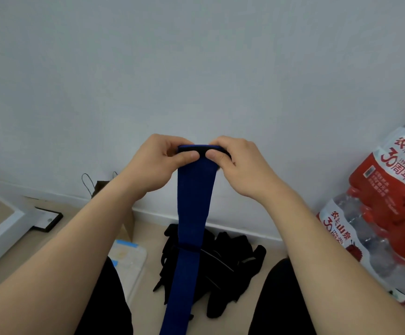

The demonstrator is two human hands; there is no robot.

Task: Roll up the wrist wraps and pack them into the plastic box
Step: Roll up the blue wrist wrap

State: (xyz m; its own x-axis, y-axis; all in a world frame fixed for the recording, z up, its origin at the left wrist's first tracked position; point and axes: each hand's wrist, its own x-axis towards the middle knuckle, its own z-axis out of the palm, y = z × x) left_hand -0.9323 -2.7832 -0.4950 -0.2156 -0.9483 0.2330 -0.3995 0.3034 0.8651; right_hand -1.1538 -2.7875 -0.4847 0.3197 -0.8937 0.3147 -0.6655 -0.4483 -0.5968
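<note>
- Your left hand [157,163] and right hand [240,165] both gripped the upper end of the blue wrist wrap [191,213]; fingers were curled over the back and the thumbs pressed on the near face, almost meeting at the centre.
- A dark fold or first turn appeared to sit under the thumbs; whether a roll had begun could not be confirmed.
- The wrap's long axis ran straight down from the grip toward you; the free length hung between your knees and left the bottom of the view, so its tail was not visible.
- Judgement: rolling would have to proceed downward along that axis, with both hands equally near the working end.
- The plastic box [131,259] lay on the floor to the lower left, well apart from the grip and nearer your left hand.
- Count: one blue wrap in hand; one plastic box; one pile of black wraps [228,262] on the floor behind the hanging strip, number not distinguishable; at least two packs of bottled water [390,201] at the right.
</note>
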